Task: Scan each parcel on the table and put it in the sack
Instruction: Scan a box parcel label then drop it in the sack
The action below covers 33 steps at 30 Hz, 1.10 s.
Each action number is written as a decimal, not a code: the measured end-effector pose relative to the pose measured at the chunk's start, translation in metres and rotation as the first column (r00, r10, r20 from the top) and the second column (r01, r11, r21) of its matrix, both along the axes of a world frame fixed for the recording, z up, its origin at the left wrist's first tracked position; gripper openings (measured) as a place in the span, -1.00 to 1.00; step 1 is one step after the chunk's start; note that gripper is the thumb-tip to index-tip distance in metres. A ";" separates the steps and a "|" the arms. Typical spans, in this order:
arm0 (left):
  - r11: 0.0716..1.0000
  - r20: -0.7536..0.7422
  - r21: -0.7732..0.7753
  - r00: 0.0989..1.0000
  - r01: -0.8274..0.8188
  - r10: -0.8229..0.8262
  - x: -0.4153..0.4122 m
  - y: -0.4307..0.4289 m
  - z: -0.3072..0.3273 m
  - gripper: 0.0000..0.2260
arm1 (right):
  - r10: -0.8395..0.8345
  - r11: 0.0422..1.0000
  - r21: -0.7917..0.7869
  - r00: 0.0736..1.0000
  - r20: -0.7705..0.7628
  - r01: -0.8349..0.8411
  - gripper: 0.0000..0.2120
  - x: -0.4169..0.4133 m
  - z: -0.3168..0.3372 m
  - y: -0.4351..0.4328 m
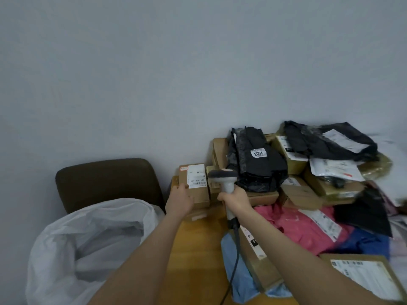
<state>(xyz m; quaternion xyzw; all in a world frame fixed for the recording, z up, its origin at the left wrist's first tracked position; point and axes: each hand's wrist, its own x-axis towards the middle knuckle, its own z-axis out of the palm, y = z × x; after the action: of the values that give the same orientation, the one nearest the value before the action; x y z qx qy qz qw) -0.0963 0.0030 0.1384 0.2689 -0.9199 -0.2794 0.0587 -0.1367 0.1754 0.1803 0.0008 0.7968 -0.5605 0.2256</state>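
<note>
My left hand grips a small brown cardboard parcel by its left side, holding it upright above the wooden table. Its white barcode label faces me. My right hand holds a grey handheld scanner by the handle, its head just right of the label and its cable trailing down. The white sack stands open at the lower left, beside the table.
A pile of parcels fills the table's right side: black poly bags, brown boxes, a pink bag, a blue bag and a labelled box nearest me. A dark chair stands behind the sack against the wall.
</note>
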 end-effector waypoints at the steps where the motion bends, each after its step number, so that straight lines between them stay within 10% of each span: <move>1: 1.000 -0.010 0.006 1.000 -0.006 0.006 -0.004 0.004 0.003 -0.62 | -0.018 0.999 -0.030 1.000 -0.012 0.018 -0.86 -0.004 0.004 0.003; 19: 0.892 0.206 0.378 0.962 -0.247 0.179 -0.018 -0.034 -0.047 -0.42 | -0.057 0.996 0.065 0.995 -0.078 0.062 -0.64 -0.031 -0.046 -0.064; 33: 0.445 0.262 0.827 0.936 -0.343 0.233 -0.053 -0.089 -0.082 -0.63 | -0.207 0.978 0.013 0.978 0.020 0.207 -0.70 -0.048 -0.073 -0.098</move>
<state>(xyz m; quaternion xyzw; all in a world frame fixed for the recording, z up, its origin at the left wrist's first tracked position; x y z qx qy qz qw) -0.1498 -0.0855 0.0560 0.4289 -0.5986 -0.6709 -0.0873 -0.1848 0.0772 0.1077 0.0910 0.7929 -0.5767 0.1744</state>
